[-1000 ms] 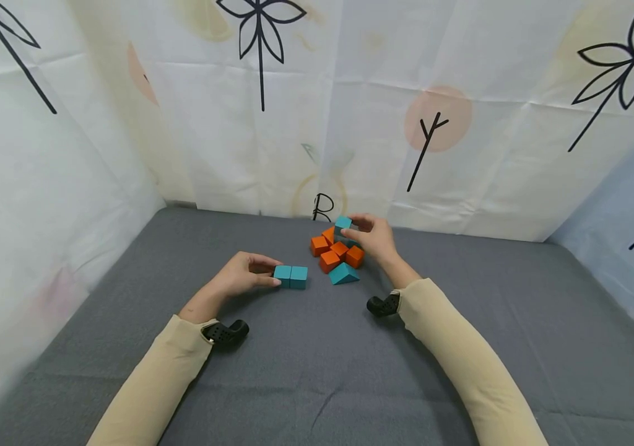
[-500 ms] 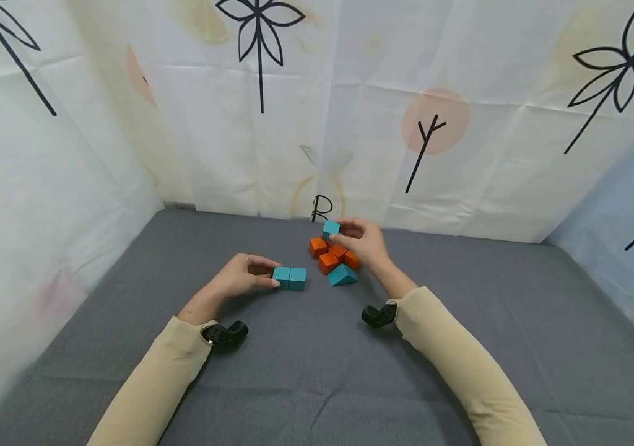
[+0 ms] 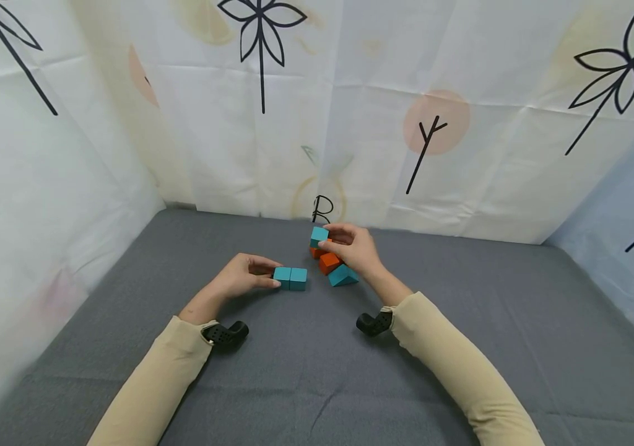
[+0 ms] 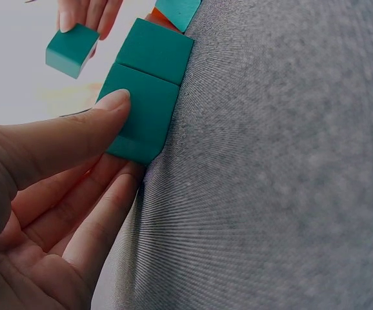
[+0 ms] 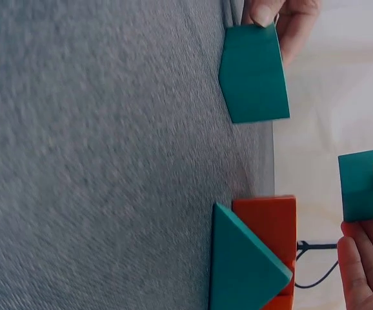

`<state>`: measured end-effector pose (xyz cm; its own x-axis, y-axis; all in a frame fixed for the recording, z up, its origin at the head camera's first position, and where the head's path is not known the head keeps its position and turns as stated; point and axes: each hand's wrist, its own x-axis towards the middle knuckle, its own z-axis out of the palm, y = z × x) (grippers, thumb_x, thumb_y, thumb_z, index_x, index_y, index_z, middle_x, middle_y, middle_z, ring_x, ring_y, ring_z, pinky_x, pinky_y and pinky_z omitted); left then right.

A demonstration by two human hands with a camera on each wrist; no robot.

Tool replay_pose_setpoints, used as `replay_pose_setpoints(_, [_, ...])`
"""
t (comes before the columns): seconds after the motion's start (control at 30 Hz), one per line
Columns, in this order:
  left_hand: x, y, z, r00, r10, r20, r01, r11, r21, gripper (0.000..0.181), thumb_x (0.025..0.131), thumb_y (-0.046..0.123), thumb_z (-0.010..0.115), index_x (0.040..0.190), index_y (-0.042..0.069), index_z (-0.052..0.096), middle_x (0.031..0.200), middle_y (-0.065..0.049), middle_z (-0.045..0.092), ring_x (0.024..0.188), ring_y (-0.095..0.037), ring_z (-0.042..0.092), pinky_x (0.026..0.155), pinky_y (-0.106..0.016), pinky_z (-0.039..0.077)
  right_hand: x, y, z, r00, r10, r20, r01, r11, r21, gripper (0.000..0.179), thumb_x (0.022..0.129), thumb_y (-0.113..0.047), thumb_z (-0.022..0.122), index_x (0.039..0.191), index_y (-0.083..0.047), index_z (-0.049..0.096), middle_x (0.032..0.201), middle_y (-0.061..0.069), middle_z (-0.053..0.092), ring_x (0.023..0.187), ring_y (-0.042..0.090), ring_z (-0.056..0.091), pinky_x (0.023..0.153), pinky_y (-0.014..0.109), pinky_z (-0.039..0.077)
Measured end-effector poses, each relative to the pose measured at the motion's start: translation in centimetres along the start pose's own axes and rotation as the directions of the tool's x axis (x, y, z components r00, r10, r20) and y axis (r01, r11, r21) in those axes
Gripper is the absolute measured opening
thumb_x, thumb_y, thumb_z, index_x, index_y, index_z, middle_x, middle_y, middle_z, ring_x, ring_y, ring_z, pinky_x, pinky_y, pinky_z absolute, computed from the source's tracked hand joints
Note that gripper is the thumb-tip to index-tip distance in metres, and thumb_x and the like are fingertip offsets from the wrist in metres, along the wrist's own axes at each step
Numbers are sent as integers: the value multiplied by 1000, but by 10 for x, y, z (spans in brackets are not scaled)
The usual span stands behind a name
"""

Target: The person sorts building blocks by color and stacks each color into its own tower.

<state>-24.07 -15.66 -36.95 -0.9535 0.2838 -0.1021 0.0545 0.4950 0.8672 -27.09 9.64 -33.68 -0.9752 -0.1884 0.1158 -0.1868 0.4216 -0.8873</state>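
In the head view my left hand point(image 3: 241, 274) pinches the left one of two teal cubes that stand side by side on the grey cloth. In the left wrist view its thumb lies on that near teal cube point(image 4: 138, 106), and the far teal cube point(image 4: 155, 50) sits flush against it. My right hand point(image 3: 353, 248) holds a third teal cube point(image 3: 319, 236) between thumb and fingers, raised over the block pile. Below it are orange blocks point(image 3: 329, 263) and a teal triangular block point(image 3: 343, 276). The hand hides part of the pile.
The grey cloth point(image 3: 317, 371) covers the table. A white patterned curtain point(image 3: 373, 148) hangs behind it and along both sides. A black wrist device point(image 3: 226, 333) is strapped at the left cuff, another wrist device point(image 3: 375, 323) at the right.
My right hand has moved left and slightly toward me with its teal cube, passing over the orange blocks. My left hand and its two cubes have stayed in place.
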Motion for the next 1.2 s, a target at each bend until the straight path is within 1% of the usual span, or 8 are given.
replay_pose_setpoints(0.13, [0,0,0,1000,-3,-5,3,1000,4,42,83,13,76,122,0,65,121,-19,65,111,-29,62,93,-40,51,-3,-1,4,1000,4,17,-4,1000,6,42,84,-20,74,125,-12,63,123,12,65,117,24,60,91,36,52])
replay_pose_setpoints(0.33, [0,0,1,1000,-2,-5,2,1000,9,42,83,13,76,122,0,65,120,-19,66,111,-29,63,92,-40,51,-6,-2,13,998,-32,53,30,999,40,40,85,-17,74,123,-10,64,122,13,65,115,25,61,91,34,52])
replay_pose_setpoints(0.47, [1,-1,1,1000,-6,-6,6,1000,16,42,83,14,75,122,1,65,120,-18,66,112,-29,62,93,-42,50,-9,-1,19,994,-57,98,53,997,49,40,87,-16,72,124,-8,62,123,14,64,115,25,61,93,31,50])
replay_pose_setpoints(0.7, [-1,0,0,1000,-12,-5,12,1000,18,42,84,17,75,122,3,65,120,-17,66,114,-30,60,94,-43,50,-13,-1,26,987,-95,134,87,994,61,37,87,-16,71,123,-8,63,117,13,67,107,24,64,84,32,54])
replay_pose_setpoints(0.8, [-1,0,0,1000,-10,-5,10,1000,19,42,84,17,75,122,3,65,120,-16,66,113,-29,61,93,-43,50,-14,-3,28,984,-103,147,92,993,74,37,87,-15,72,122,-6,63,117,14,67,107,25,64,84,32,55])
replay_pose_setpoints(0.9, [-2,0,-1,1000,-11,-5,11,1000,19,42,84,18,75,122,4,65,120,-16,66,114,-29,60,92,-43,50,-14,-4,32,981,-106,162,92,992,88,37,86,-13,72,121,-4,64,117,14,67,108,25,64,87,31,54])
replay_pose_setpoints(1.03, [-2,0,-1,1000,-10,1,10,1000,23,43,84,18,75,123,4,65,121,-16,66,115,-29,60,93,-43,50,-15,-4,36,980,-101,171,87,992,90,35,87,-14,71,120,-5,64,116,13,67,107,24,64,87,31,54])
replay_pose_setpoints(1.2, [-3,1,0,1000,-7,2,7,1000,16,44,85,16,74,125,3,63,121,-17,65,115,-30,60,93,-43,51,-16,-3,40,976,-125,177,112,990,85,36,86,-14,72,120,-5,65,115,14,67,106,25,65,88,32,54])
